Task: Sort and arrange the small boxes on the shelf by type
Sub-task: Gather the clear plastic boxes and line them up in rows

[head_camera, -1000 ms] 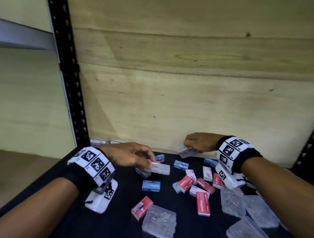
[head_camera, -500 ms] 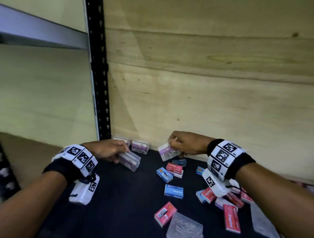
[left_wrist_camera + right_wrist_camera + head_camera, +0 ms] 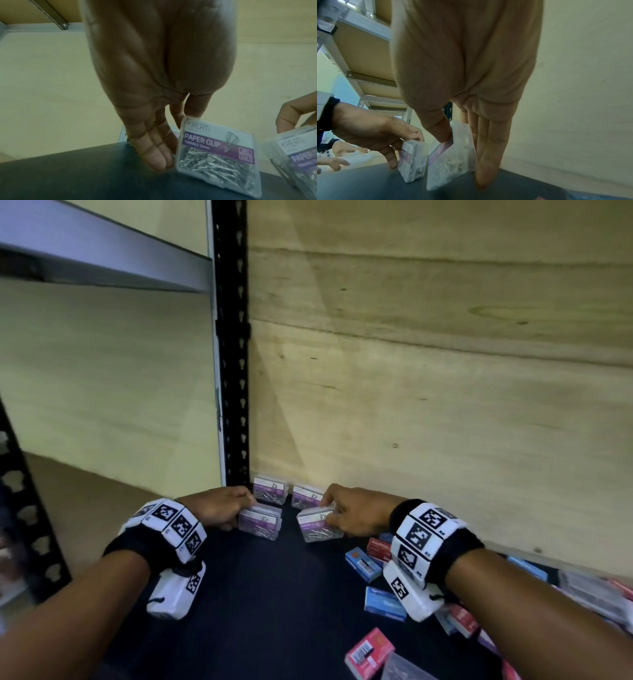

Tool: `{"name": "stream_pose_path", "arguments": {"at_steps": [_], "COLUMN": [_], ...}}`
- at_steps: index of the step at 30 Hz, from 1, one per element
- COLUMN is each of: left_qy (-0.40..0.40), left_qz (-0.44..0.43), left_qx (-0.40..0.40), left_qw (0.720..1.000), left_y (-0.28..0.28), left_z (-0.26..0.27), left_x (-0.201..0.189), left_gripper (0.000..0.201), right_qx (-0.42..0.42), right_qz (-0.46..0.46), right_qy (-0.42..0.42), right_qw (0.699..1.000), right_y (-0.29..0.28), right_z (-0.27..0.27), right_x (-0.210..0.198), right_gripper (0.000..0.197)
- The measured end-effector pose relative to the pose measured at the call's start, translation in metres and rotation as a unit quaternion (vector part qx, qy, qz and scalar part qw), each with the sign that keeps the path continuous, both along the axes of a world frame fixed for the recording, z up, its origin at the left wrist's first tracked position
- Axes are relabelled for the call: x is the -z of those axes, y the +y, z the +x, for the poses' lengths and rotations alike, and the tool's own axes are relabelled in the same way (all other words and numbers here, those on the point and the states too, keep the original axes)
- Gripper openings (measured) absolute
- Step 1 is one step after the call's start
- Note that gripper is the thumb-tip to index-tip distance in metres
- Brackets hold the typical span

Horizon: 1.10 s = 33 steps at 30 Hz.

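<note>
Two clear paper clip boxes with purple labels (image 3: 270, 491) (image 3: 306, 496) stand against the back wall in the shelf's left corner. Just in front of them, my left hand (image 3: 246, 510) holds a third paper clip box (image 3: 260, 522) (image 3: 216, 152), tilted, its lower edge on the black shelf. My right hand (image 3: 329, 510) pinches a fourth box (image 3: 317, 525) (image 3: 447, 159), thumb on its label and fingers behind it. The two held boxes sit side by side with a small gap between them. In the right wrist view the left hand's box (image 3: 412, 161) stands beside the right one.
Blue (image 3: 361, 563) and red (image 3: 368, 652) staple boxes lie scattered on the black shelf (image 3: 274, 594) to the right, with more clear boxes at the far right (image 3: 596, 594). A black perforated post (image 3: 231, 354) marks the left back corner. A plywood wall (image 3: 428, 388) closes the back.
Both hands have carried their paper clip boxes left into the back corner and lowered them onto the shelf in front of the two boxes at the wall.
</note>
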<state>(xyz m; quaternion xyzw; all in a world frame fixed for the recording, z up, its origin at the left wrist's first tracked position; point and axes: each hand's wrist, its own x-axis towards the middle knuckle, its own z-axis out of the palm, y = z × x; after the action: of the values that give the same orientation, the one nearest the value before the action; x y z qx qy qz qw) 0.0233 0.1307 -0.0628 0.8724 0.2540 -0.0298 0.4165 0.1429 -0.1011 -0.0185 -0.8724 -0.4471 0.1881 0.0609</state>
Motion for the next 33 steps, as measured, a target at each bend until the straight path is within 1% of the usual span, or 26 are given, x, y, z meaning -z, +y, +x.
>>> {"name": "stream_pose_path", "arguments": {"at_steps": [7, 9, 11, 12, 14, 17, 20, 24, 26, 29, 31, 33], "left_qy": [-0.006, 0.006, 0.026, 0.037, 0.061, 0.073, 0.076, 0.092, 0.102, 0.108, 0.105, 0.102], "left_qz": [-0.025, -0.022, 0.014, 0.049, 0.125, 0.186, 0.236, 0.284, 0.302, 0.314, 0.313, 0.290], "left_qx": [-0.005, -0.002, 0.026, 0.050, 0.092, 0.111, 0.124, 0.134, 0.132, 0.133, 0.129, 0.112], "left_qw": [1.000, 1.000, 0.999, 0.997, 0.986, 0.974, 0.961, 0.945, 0.939, 0.934, 0.935, 0.945], "left_y": [0.003, 0.004, 0.005, 0.008, 0.012, 0.010, 0.002, 0.000, 0.001, 0.007, 0.012, 0.017], "left_z": [0.001, 0.001, -0.002, -0.003, -0.004, -0.004, -0.003, 0.001, 0.005, 0.013, 0.015, 0.017], "left_x": [0.001, -0.001, -0.004, -0.006, -0.006, -0.007, -0.013, -0.019, -0.019, -0.017, -0.017, -0.019], "left_gripper": [0.022, 0.024, 0.022, 0.023, 0.030, 0.030, 0.028, 0.033, 0.037, 0.037, 0.033, 0.028], "right_qx": [0.014, 0.015, 0.018, 0.020, 0.024, 0.025, 0.028, 0.053, 0.059, 0.061, 0.061, 0.060], "right_qz": [-0.023, -0.033, -0.044, -0.049, -0.058, -0.062, -0.053, -0.041, -0.050, -0.062, -0.073, -0.086], "right_qy": [0.002, 0.002, 0.001, 0.000, -0.007, -0.015, -0.002, 0.064, 0.073, 0.081, 0.077, 0.068], "right_qw": [1.000, 0.999, 0.999, 0.999, 0.998, 0.998, 0.998, 0.996, 0.994, 0.993, 0.992, 0.992], "right_y": [0.008, 0.008, 0.007, 0.006, 0.005, 0.002, -0.001, -0.002, -0.001, 0.004, 0.009, 0.015], "right_z": [-0.003, -0.003, -0.003, -0.003, -0.003, -0.003, -0.004, 0.000, 0.002, 0.005, 0.003, 0.000], "right_x": [0.005, 0.004, 0.004, 0.004, 0.004, 0.003, -0.002, -0.004, -0.003, -0.002, -0.003, -0.005], "right_gripper": [0.038, 0.041, 0.043, 0.044, 0.045, 0.045, 0.040, 0.030, 0.027, 0.027, 0.028, 0.031]}}
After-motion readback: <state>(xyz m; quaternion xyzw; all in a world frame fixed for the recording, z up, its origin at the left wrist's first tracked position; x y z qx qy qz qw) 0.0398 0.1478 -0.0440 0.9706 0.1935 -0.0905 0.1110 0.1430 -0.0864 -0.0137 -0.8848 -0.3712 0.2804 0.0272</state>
